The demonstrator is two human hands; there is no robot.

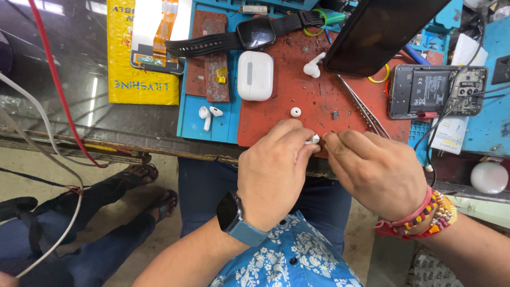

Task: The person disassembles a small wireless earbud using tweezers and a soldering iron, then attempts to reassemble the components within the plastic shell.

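Your left hand (273, 172) has its fingertips pinched together on a small white earbud (313, 140), only a sliver of which shows between thumb and forefinger. Your right hand (378, 170) meets it from the other side, thumb and forefinger closed at the earbud's tip, so both hands touch at that one spot over the near edge of the red mat (313, 95).

Just beyond your knuckles a white ear tip (295, 112) lies on the mat, and a tiny dark chip (335, 114) sits a little to its right. Tweezers (364, 109) lie slanted beside your right hand. Farther up are a white charging case (255, 75) and another earbud (313, 66). Left of the mat, two more white earbud pieces (208, 114) rest on the blue tray (188, 117). A black smartwatch (255, 33) stretches across the top, a dark phone (380, 32) leans over the mat's far corner, and an opened phone (435, 91) lies to the right. A yellow packet (141, 58) lies well to the left on the glass.
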